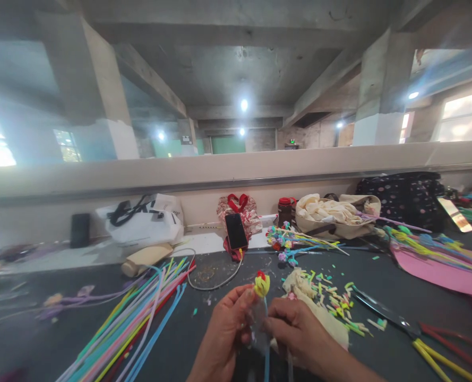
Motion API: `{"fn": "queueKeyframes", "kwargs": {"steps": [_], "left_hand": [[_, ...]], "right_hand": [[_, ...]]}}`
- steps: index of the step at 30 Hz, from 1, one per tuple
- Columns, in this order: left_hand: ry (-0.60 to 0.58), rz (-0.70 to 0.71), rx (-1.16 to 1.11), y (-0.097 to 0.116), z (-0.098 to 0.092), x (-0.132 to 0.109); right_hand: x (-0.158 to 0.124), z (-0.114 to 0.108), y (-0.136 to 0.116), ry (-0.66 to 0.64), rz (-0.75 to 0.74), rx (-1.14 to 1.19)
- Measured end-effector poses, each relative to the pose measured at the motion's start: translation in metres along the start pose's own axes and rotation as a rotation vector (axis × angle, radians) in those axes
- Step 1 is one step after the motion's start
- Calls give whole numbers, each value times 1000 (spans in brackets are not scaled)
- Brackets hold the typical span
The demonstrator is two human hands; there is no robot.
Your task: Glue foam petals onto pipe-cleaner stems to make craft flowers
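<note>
Between both hands stands a small pipe-cleaner flower (262, 286), yellow with a red centre, on a light blue stem (266, 366). My left hand (230, 326) pinches it just below the head with thumb and fingers. A clear plastic film (258, 324) hangs around the stem between the hands. The fingers of my right hand (299, 326) are closed at the stem and film, lower down. A pale cloth (331, 318) lies partly under the right hand. Short cut pieces of pipe cleaner (339, 303) are scattered beside it.
A bundle of coloured pipe cleaners (128, 329) lies at left. Scissors (395, 315) with red and yellow handles lie at right. Behind are a cabled phone (236, 232), finished flowers (285, 241), a white bag (148, 223), a beige bag (339, 212) and a pink sheet (422, 270).
</note>
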State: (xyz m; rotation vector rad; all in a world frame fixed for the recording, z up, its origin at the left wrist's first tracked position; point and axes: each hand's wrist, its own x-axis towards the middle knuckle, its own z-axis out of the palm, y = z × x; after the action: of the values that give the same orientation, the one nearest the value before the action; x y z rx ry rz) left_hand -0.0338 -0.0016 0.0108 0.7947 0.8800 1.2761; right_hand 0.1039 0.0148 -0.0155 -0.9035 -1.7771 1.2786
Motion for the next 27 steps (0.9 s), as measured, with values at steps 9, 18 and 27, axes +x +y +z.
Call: {"fn": "queueKeyframes", "kwargs": {"steps": [9, 18, 27], "left_hand": [[35, -78, 17, -12, 11, -3], [65, -71, 48, -7, 13, -4], [164, -101, 200, 1, 7, -3]], "right_hand": [[0, -6, -14, 52, -173, -268], [-4, -13, -24, 1, -251, -428], [-7, -111, -51, 440, -59, -48]]}}
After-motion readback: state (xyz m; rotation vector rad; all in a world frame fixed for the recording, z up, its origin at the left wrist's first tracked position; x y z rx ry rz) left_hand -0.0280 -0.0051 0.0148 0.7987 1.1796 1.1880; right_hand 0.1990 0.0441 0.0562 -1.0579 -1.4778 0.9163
